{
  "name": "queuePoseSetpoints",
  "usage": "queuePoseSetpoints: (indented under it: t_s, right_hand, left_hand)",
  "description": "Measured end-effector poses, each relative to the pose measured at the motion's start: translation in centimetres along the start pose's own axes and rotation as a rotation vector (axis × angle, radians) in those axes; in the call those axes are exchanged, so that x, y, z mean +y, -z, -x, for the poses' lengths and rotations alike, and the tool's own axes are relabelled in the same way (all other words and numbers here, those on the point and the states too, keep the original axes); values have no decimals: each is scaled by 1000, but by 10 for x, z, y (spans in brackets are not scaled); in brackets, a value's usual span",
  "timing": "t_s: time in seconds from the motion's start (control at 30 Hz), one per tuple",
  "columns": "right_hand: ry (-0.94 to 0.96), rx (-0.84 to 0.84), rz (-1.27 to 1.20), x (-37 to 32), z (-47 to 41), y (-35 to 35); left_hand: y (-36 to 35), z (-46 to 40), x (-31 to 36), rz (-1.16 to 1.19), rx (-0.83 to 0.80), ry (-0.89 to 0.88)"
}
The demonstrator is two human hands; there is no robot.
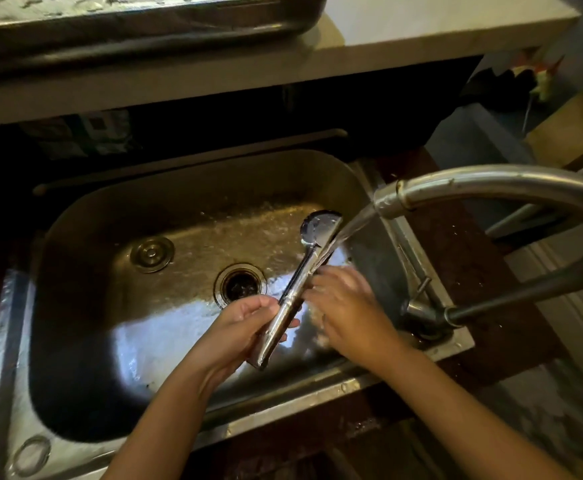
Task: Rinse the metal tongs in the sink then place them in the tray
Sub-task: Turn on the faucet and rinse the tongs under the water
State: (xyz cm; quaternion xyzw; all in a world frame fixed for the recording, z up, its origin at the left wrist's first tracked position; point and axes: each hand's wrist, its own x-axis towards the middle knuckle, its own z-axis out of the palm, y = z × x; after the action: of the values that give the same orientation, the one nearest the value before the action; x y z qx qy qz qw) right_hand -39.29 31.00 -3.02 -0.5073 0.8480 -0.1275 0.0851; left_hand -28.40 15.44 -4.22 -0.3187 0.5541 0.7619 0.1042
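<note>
Both hands are being used over the sink point(85, 237): the left hand point(238, 327) is being kept curled around the hinge end of the metal tongs point(297, 285), while the right hand point(342, 306) is being held loosely cupped against their middle, gripping nothing firmly, as water point(349, 226) from the faucet point(456, 188) is being run over the scoop end. Since the wet steel is being held by one hand only, a slip into the basin is being risked, and splashing toward the bench point(387, 32) and the tray point(144, 26) is likely.
</note>
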Motion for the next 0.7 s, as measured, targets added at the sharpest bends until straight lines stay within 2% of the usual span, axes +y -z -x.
queuePoseSetpoints:
  t_s: [0.1, 0.23, 0.3, 0.37, 0.4, 0.47, 0.53, 0.7]
  right_hand:
    - [134, -79, -28, -33, 22, -14]
    - [235, 33, -61, -43, 51, -23]
    - [69, 159, -360, -39, 48, -20]
    - [-309, 285, -735, -36, 31, -8]
    - [-497, 300, -887, -30, 19, -2]
    - [-780, 191, -1240, -16, -6, 9]
    - [-871, 178, -1508, -4, -24, 17]
    - [-921, 190, -1544, -13, -34, 9]
  left_hand:
    - [-4, -3, 3, 93, 4, -33]
    - [-6, -2, 8, 208, -3, -53]
    - [-7, -1, 8, 217, 27, -48]
    - [-7, 1, 8, 174, 41, -41]
    - [-8, 3, 8, 144, 19, -43]
    - [-8, 8, 7, 80, -62, -36]
    - [-8, 14, 8, 12, -129, -13]
    - [-3, 20, 17, -44, -102, 45]
